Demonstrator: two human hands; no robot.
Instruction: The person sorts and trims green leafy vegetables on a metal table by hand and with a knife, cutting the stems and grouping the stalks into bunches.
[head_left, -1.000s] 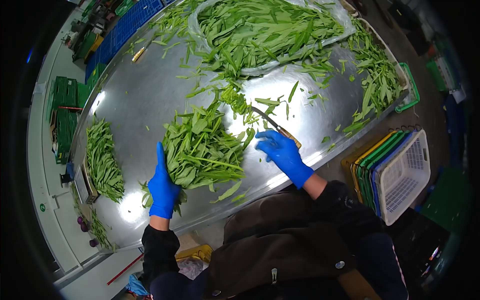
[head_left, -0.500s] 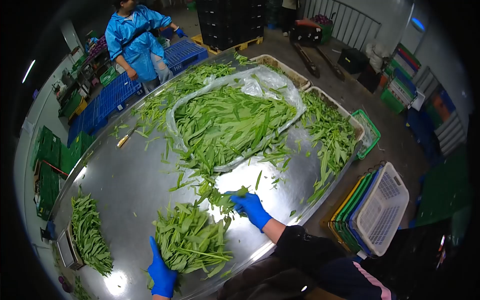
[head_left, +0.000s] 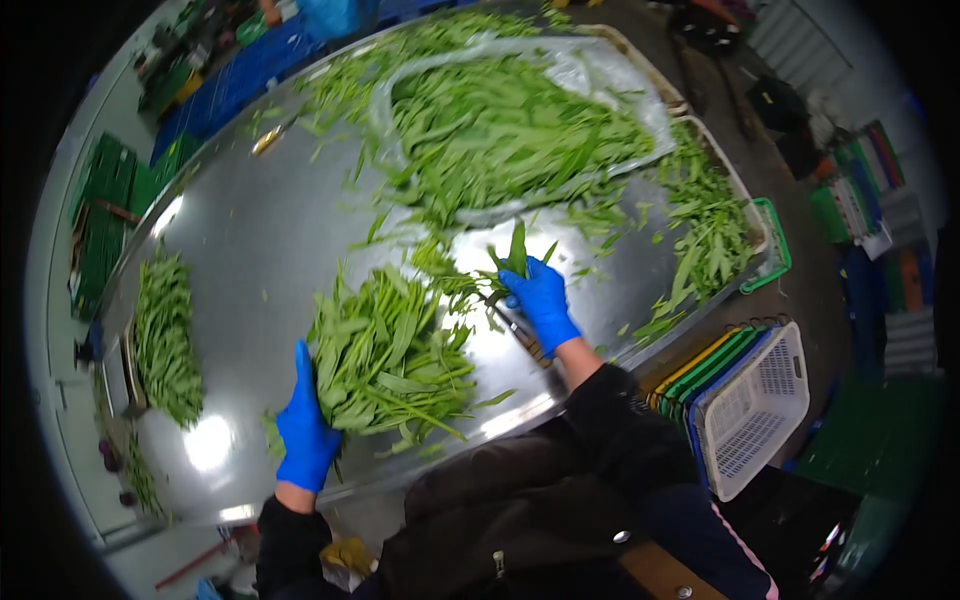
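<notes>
My left hand (head_left: pixel 308 430), in a blue glove, is at the left side of a pile of long-leaved leafy greens (head_left: pixel 390 365). Its fingers are stretched out along the pile. My right hand (head_left: pixel 542 305), gloved in blue too, is closed around a few leafy greens (head_left: pixel 516 255), with one broad leaf sticking up. Partly beneath that hand lies a knife (head_left: pixel 528 343) with a brownish handle, on the metal table (head_left: pixel 250 250). Farther back, a clear plastic bag (head_left: pixel 610 75) spreads open under a large heap of the same greens.
A neat bundle of greens (head_left: pixel 168 345) rests on a small scale (head_left: pixel 122 375) at the left. Another knife (head_left: pixel 268 140) lies near the back left. White trays (head_left: pixel 735 175) with greens line the right edge. Stacked baskets (head_left: pixel 755 415) stand right of the table.
The view has tilted downward, so the co-worker in blue is mostly out of frame. My right hand has lifted a few greens, and the knife below it now shows. My left hand stays beside the pile.
</notes>
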